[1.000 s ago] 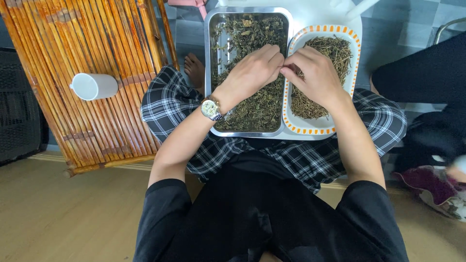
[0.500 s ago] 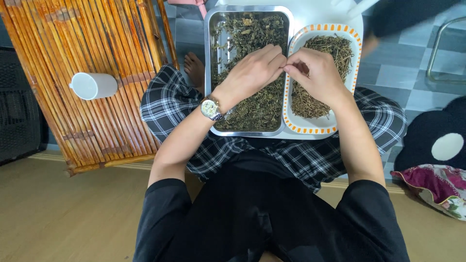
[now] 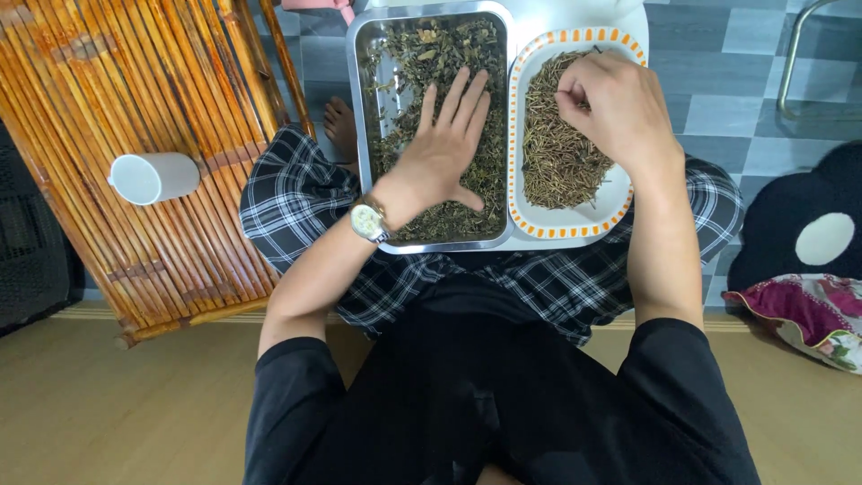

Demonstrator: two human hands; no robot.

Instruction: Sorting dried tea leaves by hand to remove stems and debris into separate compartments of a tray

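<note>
We wear a black short-sleeved top (image 3: 503, 386), its sleeves ending above the elbows and leaving our forearms bare. Over our legs lie black-and-white plaid trousers (image 3: 296, 198), the checks crossed by thin pale lines. On the wrist of our left hand (image 3: 442, 157) sits a wristwatch (image 3: 369, 220) with a round, pale dial in a metal case. Our right hand (image 3: 620, 103) carries no watch or ring that we can see. One foot (image 3: 340, 126) is bare.

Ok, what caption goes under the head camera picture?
Left hand flat on dried leaves in a metal tray, right hand over stems in an orange-rimmed dish.
</note>
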